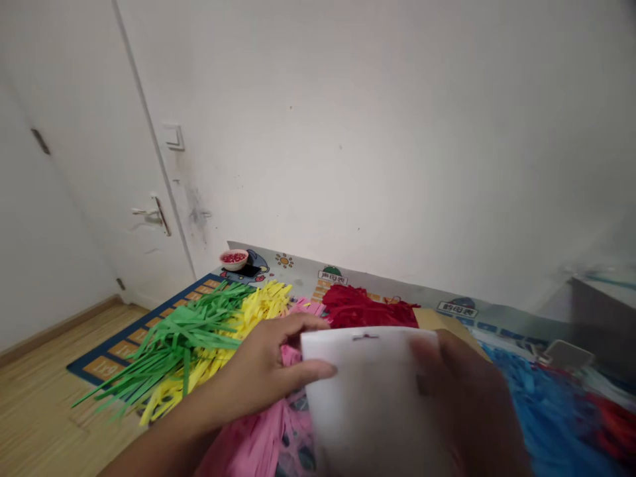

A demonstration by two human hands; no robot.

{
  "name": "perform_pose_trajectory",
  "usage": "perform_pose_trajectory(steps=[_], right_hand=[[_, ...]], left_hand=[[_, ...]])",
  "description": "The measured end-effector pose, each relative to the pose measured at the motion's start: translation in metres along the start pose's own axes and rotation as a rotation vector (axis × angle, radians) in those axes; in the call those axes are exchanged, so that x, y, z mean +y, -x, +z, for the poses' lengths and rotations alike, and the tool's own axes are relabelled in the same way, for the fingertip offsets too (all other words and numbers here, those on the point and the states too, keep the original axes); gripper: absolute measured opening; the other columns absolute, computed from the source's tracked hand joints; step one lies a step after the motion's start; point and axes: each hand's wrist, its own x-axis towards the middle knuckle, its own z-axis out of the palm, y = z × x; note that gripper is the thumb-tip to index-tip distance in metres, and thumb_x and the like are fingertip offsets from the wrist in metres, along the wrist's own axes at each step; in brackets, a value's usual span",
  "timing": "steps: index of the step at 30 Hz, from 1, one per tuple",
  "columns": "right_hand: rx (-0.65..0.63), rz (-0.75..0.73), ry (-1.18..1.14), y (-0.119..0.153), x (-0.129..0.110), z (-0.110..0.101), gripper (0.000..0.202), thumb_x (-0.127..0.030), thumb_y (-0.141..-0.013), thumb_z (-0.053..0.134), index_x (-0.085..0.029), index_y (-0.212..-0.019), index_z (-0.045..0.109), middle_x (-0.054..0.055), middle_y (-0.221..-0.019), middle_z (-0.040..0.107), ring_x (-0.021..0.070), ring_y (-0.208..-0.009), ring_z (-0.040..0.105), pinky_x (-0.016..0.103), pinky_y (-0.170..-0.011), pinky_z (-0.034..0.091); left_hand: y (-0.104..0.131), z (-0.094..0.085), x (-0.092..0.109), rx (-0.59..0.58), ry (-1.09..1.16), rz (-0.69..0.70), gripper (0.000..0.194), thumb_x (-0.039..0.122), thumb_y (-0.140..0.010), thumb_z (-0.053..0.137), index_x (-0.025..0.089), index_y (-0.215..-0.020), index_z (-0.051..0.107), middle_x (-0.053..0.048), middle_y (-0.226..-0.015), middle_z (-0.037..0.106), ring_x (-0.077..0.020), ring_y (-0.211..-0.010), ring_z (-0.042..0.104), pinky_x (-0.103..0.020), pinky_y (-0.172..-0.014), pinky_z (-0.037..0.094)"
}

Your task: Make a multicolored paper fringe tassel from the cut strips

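A flat white packet (pixel 365 397) is upright in front of me, with a small dark slot near its top edge. My left hand (pixel 278 364) pinches its left edge, thumb on the near face and fingers behind. On the right edge is my right hand (pixel 462 391), closed on the packet and smeared by motion. Beneath and around the hands lie paper-like strips: a pink pile (pixel 253 437) below my left hand, a dark red pile (pixel 368 306) behind the packet, and a blue pile (pixel 541 411) to the right. The packet's lower part runs out of view.
Green strips (pixel 193 331) and yellow strips (pixel 263 308) lie on the left of a printed mat (pixel 109 358). A bowl (pixel 233 260) of small red pieces stands by a dark flat object (pixel 248 270) at the far corner. A white wall (pixel 348 165) and door (pixel 99 165) rise behind.
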Motion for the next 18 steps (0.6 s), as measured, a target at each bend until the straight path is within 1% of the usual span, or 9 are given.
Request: perform_pose_trajectory(steps=[2, 5, 6, 9, 11, 14, 16, 17, 18], right_hand=[[0.065, 0.084, -0.098, 0.008, 0.013, -0.003, 0.043, -0.059, -0.08, 0.057, -0.02, -0.062, 0.06, -0.001, -0.053, 0.057, 0.0151, -0.049, 0.049, 0.022, -0.042, 0.035], [0.144, 0.166, -0.13, 0.025, 0.046, 0.003, 0.048, -0.065, -0.078, 0.057, -0.019, -0.069, 0.064, 0.001, -0.058, 0.06, 0.0173, -0.056, 0.053, 0.024, -0.048, 0.041], [0.145, 0.204, -0.146, 0.033, 0.057, 0.006, 0.048, -0.066, -0.077, 0.058, -0.019, -0.072, 0.065, 0.002, -0.061, 0.062, 0.0184, -0.058, 0.055, 0.025, -0.05, 0.043], [0.084, 0.29, -0.233, 0.055, 0.085, 0.012, 0.046, -0.066, -0.072, 0.064, -0.02, -0.077, 0.067, 0.004, -0.069, 0.068, 0.0226, -0.067, 0.062, 0.028, -0.057, 0.049], [0.117, 0.306, -0.267, 0.069, 0.093, 0.014, 0.044, -0.065, -0.073, 0.065, -0.022, -0.081, 0.069, 0.004, -0.074, 0.07, 0.0241, -0.072, 0.065, 0.029, -0.061, 0.051], [0.241, 0.246, -0.195, 0.081, 0.094, 0.013, 0.039, -0.062, -0.079, 0.06, -0.024, -0.079, 0.069, 0.003, -0.073, 0.07, 0.0228, -0.068, 0.064, 0.029, -0.061, 0.05], [0.26, 0.201, -0.128, 0.084, 0.092, 0.012, 0.035, -0.059, -0.08, 0.06, -0.025, -0.077, 0.068, 0.003, -0.071, 0.069, 0.0226, -0.068, 0.063, 0.029, -0.063, 0.05], [0.258, 0.187, -0.107, 0.084, 0.093, 0.011, 0.033, -0.058, -0.08, 0.061, -0.026, -0.076, 0.068, 0.002, -0.071, 0.069, 0.023, -0.07, 0.064, 0.029, -0.064, 0.05], [0.254, 0.179, -0.092, 0.084, 0.095, 0.01, 0.033, -0.057, -0.08, 0.061, -0.026, -0.076, 0.067, 0.002, -0.07, 0.068, 0.0236, -0.073, 0.064, 0.029, -0.066, 0.05]], left_hand=[[0.006, 0.006, -0.012, -0.008, 0.126, -0.049, 0.021, 0.034, -0.058, 0.079, 0.02, -0.073, 0.076, -0.007, -0.071, 0.072, -0.0213, -0.064, 0.063, -0.029, -0.06, 0.049], [0.017, 0.025, -0.035, 0.039, 0.215, -0.052, 0.02, 0.038, -0.066, 0.072, 0.018, -0.07, 0.073, -0.002, -0.06, 0.065, -0.0146, -0.052, 0.055, -0.023, -0.052, 0.042], [0.021, 0.033, -0.044, 0.068, 0.205, -0.044, 0.022, 0.039, -0.069, 0.07, 0.017, -0.068, 0.072, 0.0, -0.057, 0.062, -0.013, -0.05, 0.051, -0.022, -0.051, 0.038], [0.035, 0.055, -0.065, 0.132, 0.157, -0.057, 0.034, 0.045, -0.076, 0.065, 0.016, -0.058, 0.065, 0.003, -0.05, 0.051, -0.0113, -0.048, 0.043, -0.021, -0.048, 0.031], [0.041, 0.067, -0.077, 0.159, 0.128, -0.06, 0.04, 0.048, -0.08, 0.061, 0.016, -0.056, 0.062, 0.002, -0.05, 0.05, -0.012, -0.049, 0.043, -0.021, -0.048, 0.031], [0.042, 0.082, -0.092, 0.181, 0.092, 0.012, 0.038, 0.048, -0.085, 0.055, 0.017, -0.065, 0.065, 0.0, -0.059, 0.056, -0.0153, -0.058, 0.051, -0.022, -0.055, 0.038], [0.04, 0.09, -0.104, 0.179, 0.13, 0.024, 0.036, 0.047, -0.087, 0.054, 0.018, -0.07, 0.066, -0.001, -0.063, 0.059, -0.0171, -0.062, 0.054, -0.024, -0.059, 0.042], [0.039, 0.094, -0.11, 0.172, 0.174, 0.006, 0.035, 0.047, -0.087, 0.054, 0.018, -0.071, 0.066, -0.001, -0.064, 0.059, -0.0176, -0.063, 0.054, -0.025, -0.06, 0.043], [0.038, 0.097, -0.117, 0.193, 0.233, -0.025, 0.035, 0.048, -0.085, 0.056, 0.019, -0.07, 0.066, -0.002, -0.064, 0.06, -0.0183, -0.063, 0.055, -0.026, -0.06, 0.044]])
